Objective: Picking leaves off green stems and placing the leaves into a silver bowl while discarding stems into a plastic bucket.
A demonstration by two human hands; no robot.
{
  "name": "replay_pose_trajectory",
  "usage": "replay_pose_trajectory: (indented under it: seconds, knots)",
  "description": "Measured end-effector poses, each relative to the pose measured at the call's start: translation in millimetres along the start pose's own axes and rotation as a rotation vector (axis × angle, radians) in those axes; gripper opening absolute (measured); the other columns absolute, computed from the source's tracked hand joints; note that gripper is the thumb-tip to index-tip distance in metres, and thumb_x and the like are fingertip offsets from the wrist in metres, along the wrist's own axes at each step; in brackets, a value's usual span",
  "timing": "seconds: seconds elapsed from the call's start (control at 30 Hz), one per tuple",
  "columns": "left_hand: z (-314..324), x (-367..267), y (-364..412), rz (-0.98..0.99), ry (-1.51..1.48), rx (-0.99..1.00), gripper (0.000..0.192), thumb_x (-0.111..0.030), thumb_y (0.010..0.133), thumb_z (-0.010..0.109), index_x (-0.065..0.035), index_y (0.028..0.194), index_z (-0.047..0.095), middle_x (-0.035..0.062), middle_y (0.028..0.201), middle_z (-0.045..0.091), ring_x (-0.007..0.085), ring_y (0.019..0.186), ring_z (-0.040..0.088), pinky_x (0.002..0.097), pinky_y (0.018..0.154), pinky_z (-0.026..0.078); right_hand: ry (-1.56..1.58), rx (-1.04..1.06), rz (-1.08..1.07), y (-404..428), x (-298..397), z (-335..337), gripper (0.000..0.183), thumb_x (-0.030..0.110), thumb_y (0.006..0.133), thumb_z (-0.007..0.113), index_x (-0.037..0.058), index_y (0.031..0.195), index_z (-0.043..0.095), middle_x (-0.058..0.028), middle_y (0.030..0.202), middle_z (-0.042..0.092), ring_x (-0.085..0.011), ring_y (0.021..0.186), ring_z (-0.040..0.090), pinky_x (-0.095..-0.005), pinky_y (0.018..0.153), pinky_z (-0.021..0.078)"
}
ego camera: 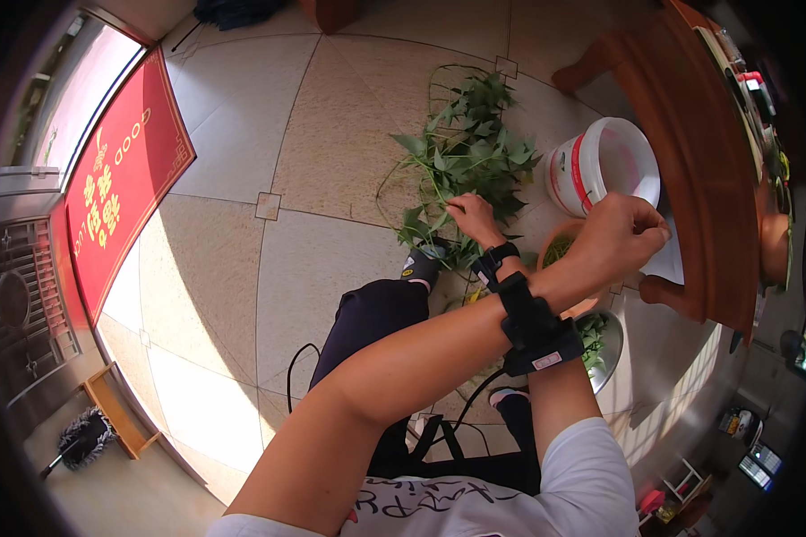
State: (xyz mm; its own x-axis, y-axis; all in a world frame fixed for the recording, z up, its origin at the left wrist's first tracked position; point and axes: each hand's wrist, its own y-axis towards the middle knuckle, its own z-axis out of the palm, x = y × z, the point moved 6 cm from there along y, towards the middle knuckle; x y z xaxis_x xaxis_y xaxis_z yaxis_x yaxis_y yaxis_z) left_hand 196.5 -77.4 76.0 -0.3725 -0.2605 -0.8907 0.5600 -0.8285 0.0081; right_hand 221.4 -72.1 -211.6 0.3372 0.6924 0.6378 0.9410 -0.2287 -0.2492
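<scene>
My forearms cross. My left hand (624, 231) is above the near side of a white plastic bucket (564, 171) with a red band, its fingers curled closed and nothing visible in them. Lower and to the left, my right hand (475, 216) pinches a green stem at the edge of a heap of leafy vines (477, 154) on the tiled floor. Partly under my left forearm are an orange-brown bowl (549, 258) holding thin green stems and a metal basin (614, 356) with picked leaves (592, 339).
A carved wooden table (698, 168), laden with various items, stands at the right. My shoe (422, 263) is beside the vines. A red doormat (131, 174) lies by the doorway at left. A black cable (473, 403) runs from my left wrist device.
</scene>
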Motion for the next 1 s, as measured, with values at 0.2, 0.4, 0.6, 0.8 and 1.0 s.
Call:
replay_pose_trajectory:
  seconds: [0.2, 0.4, 0.6, 0.8, 1.0]
  knots:
    - [0.3, -3.4, 2.7, 0.043, 0.011, -0.014, 0.019, -0.014, 0.075, 0.060, 0.0041, 0.080, 0.063, 0.0071, 0.068, 0.061, 0.0096, 0.062, 0.055, 0.0251, 0.058, 0.044, 0.137, 0.068, -0.144, -5.5, 24.0, -10.7, 0.021, 0.021, 0.077, 0.062, 0.0043, 0.089, 0.066, -0.0088, 0.073, 0.060, -0.0220, 0.065, 0.055, -0.0360, 0.059, 0.0445]
    - [-4.0, -2.2, 5.0, 0.083, -0.012, -0.021, 0.019, -0.013, 0.074, 0.059, 0.0044, 0.081, 0.063, 0.0079, 0.071, 0.062, 0.0110, 0.065, 0.057, 0.0253, 0.060, 0.045, 0.598, 0.171, 0.186, -22.9, 35.2, -29.6, 0.020, 0.022, 0.084, 0.056, 0.0034, 0.086, 0.064, 0.0020, 0.061, 0.050, -0.0059, 0.055, 0.040, -0.0227, 0.051, 0.0330]
    - [-8.8, -9.5, 4.6, 0.018, 0.013, 0.012, 0.021, -0.014, 0.074, 0.060, 0.0047, 0.084, 0.063, 0.0073, 0.071, 0.062, 0.0101, 0.065, 0.056, 0.0241, 0.060, 0.045, 1.196, 0.140, 0.413, -76.9, 10.5, -76.8, 0.015, 0.016, 0.085, 0.054, 0.0041, 0.092, 0.059, 0.0041, 0.061, 0.049, -0.0070, 0.052, 0.044, -0.0216, 0.048, 0.0343]
    - [-24.5, -11.8, 7.4, -0.085, 0.041, 0.065, 0.021, -0.018, 0.079, 0.062, 0.0008, 0.090, 0.064, 0.0037, 0.075, 0.062, 0.0073, 0.066, 0.054, 0.0214, 0.060, 0.044, 1.246, -0.275, 0.321, -148.8, 17.8, -171.6, 0.014, 0.017, 0.084, 0.049, 0.0044, 0.084, 0.055, -0.0013, 0.068, 0.052, -0.0078, 0.055, 0.043, -0.0213, 0.049, 0.0341]
    - [-26.4, 1.5, 7.0, -0.054, 0.153, 0.169, 0.022, -0.020, 0.082, 0.060, -0.0024, 0.095, 0.063, 0.0027, 0.082, 0.062, 0.0079, 0.074, 0.056, 0.0218, 0.071, 0.045, 1.272, -0.472, 0.359, -231.1, 6.8, -225.7, 0.014, 0.016, 0.084, 0.052, 0.0033, 0.087, 0.055, -0.0003, 0.067, 0.050, -0.0079, 0.053, 0.042, -0.0210, 0.049, 0.0350]
